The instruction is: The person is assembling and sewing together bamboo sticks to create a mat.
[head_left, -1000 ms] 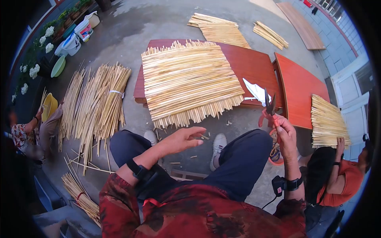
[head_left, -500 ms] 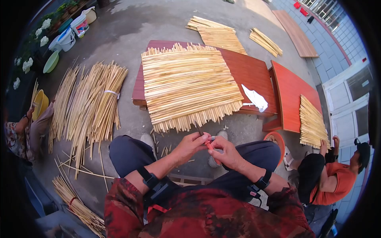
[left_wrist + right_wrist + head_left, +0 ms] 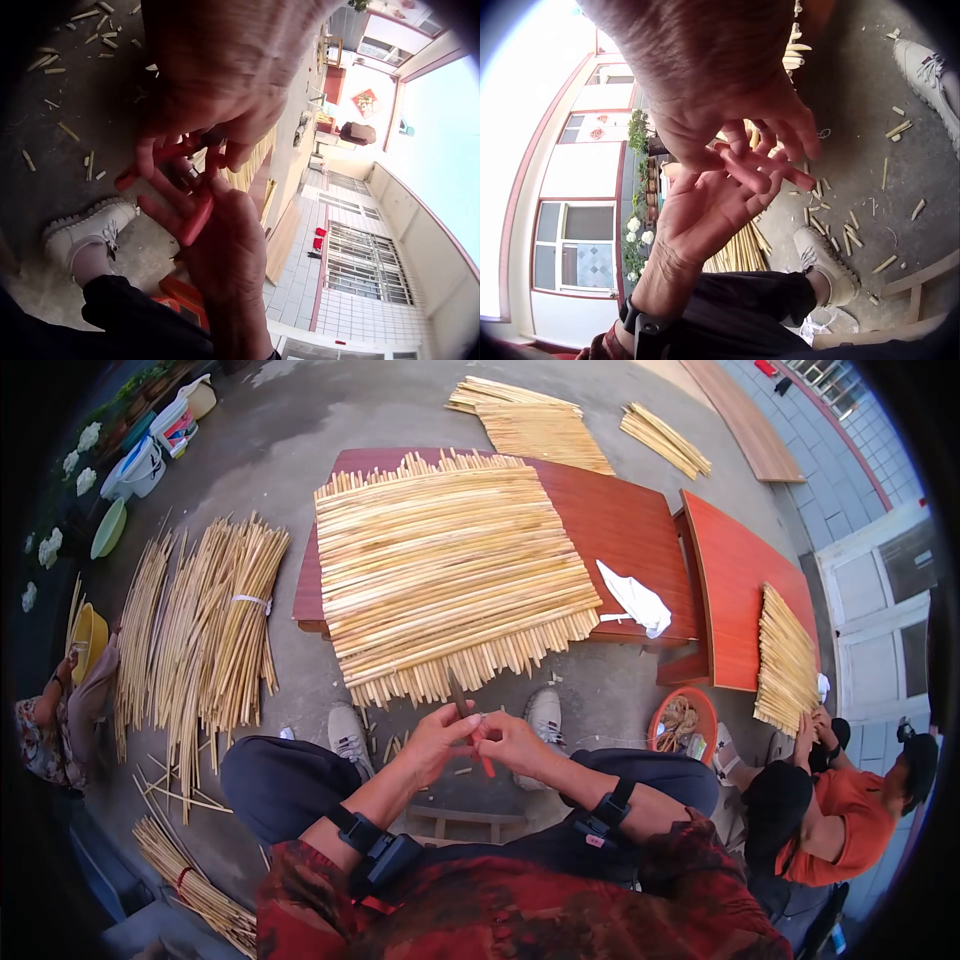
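A pair of scissors point(image 3: 487, 767) with red handles is held low in front of the lap, its dark blades pointing away toward the mat. My left hand point(image 3: 438, 744) grips it around the pivot. At the handles are the fingers of my right hand point(image 3: 516, 746), close against the left. A red handle point(image 3: 196, 219) crosses the right palm in the left wrist view. Just beyond the hands, a mat of straw-coloured stalks point(image 3: 450, 570) lies on the dark red table point(image 3: 620, 530), its uneven stalk ends overhanging the near edge.
Cut stalk pieces point(image 3: 853, 234) litter the floor around my shoes. Bundled stalks point(image 3: 215, 620) lie at the left. A white cloth point(image 3: 637, 600) rests on the table, and an orange basin point(image 3: 664, 712) stands at the right. One person sits at each side.
The scissors were raised in my right hand with the left hand free; then both hands met on them. Since then the hands have shifted slightly left, and the blades now point toward the mat.
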The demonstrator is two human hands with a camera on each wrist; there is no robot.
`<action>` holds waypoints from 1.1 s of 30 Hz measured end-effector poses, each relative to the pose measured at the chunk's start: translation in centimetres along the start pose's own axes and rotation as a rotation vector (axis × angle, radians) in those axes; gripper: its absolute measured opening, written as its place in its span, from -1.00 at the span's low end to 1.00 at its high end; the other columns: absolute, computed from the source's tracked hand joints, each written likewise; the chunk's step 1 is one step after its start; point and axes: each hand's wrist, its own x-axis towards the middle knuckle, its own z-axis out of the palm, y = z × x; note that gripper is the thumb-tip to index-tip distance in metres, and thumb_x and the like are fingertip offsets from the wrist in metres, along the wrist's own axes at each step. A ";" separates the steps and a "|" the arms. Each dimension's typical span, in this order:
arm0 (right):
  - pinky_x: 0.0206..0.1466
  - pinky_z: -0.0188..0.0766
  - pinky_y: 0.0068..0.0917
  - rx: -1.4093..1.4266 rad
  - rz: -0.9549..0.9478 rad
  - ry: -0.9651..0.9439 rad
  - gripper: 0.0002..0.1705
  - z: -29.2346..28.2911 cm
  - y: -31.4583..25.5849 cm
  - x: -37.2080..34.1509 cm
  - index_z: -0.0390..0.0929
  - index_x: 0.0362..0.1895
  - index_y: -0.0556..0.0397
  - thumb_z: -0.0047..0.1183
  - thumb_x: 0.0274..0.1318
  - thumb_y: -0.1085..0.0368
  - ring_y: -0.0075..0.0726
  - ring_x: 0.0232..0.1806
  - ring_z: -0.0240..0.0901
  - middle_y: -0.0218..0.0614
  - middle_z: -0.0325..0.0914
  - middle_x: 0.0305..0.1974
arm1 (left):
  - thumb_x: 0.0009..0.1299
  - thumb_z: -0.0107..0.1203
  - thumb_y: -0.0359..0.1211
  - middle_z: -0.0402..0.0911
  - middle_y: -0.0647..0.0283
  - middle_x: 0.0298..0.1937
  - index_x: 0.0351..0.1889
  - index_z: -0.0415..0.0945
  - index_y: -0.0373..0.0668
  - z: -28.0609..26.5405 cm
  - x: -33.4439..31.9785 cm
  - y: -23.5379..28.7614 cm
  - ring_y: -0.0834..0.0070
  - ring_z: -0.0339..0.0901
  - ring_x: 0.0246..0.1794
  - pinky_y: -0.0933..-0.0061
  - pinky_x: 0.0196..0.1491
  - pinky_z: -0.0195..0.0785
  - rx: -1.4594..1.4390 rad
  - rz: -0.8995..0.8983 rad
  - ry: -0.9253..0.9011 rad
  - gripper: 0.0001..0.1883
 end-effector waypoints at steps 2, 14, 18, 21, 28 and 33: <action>-0.15 0.32 -0.40 0.157 0.146 -0.034 -0.85 -0.5 0.9 0.6 0.42 -0.45 0.09 0.09 -0.14 0.32 -0.24 -0.25 0.41 -0.21 0.41 -0.40 | 0.30 0.07 -0.14 0.43 0.22 -0.02 0.15 0.24 -0.21 0.0 0.6 -0.4 0.43 0.36 0.01 0.24 0.02 0.26 0.002 -0.042 0.016 -0.46; -0.01 0.30 -0.27 -0.623 -0.443 0.119 -0.73 -0.9 -0.3 0.0 0.38 -0.47 0.05 0.20 -0.16 0.22 0.00 -0.02 0.33 -0.09 0.36 -0.14 | 0.38 -0.08 -0.35 0.50 0.27 -0.09 0.11 0.32 -0.20 -1.1 2.6 -2.1 0.49 0.48 -0.25 0.37 -0.16 0.40 -0.110 0.008 0.037 -0.66; -0.12 0.37 -0.32 -0.154 -0.163 0.091 -0.80 -2.6 0.5 1.3 0.40 -0.38 0.09 0.14 -0.05 0.29 -0.05 -0.13 0.44 -0.09 0.46 -0.20 | 0.39 -0.11 -0.36 0.49 0.20 -0.08 0.09 0.31 -0.23 -0.9 2.5 -1.6 0.46 0.49 -0.22 0.38 -0.15 0.40 -0.173 0.008 -0.009 -0.67; -0.21 0.39 -0.42 -0.112 -0.028 0.068 -0.83 -2.4 0.7 2.0 0.43 -0.29 0.12 0.07 0.03 0.32 -0.20 -0.24 0.49 -0.16 0.51 -0.31 | 0.40 -0.14 -0.35 0.48 0.18 -0.07 0.09 0.30 -0.26 -1.3 3.0 -1.5 0.44 0.49 -0.18 0.37 -0.11 0.40 -0.181 0.036 -0.035 -0.68; -0.25 0.39 -0.49 -0.477 -0.113 0.130 -0.75 -3.3 -0.6 3.7 0.45 -0.15 0.14 0.04 0.06 0.33 -0.29 -0.29 0.52 -0.17 0.54 -0.33 | 0.44 -0.20 -0.33 0.46 0.17 -0.02 0.06 0.31 -0.26 -0.7 4.2 -2.4 0.40 0.44 -0.02 0.31 0.01 0.34 -0.276 -0.011 0.025 -0.70; -0.23 0.38 -0.40 -0.579 -0.172 0.142 -0.74 -3.4 -0.3 4.9 0.46 -0.16 0.11 0.05 0.03 0.32 -0.13 -0.27 0.48 -0.17 0.50 -0.32 | 0.45 -0.23 -0.32 0.45 0.17 -0.01 0.06 0.31 -0.26 -1.0 5.7 -3.1 0.40 0.40 0.03 0.30 0.02 0.32 -0.282 0.026 0.088 -0.70</action>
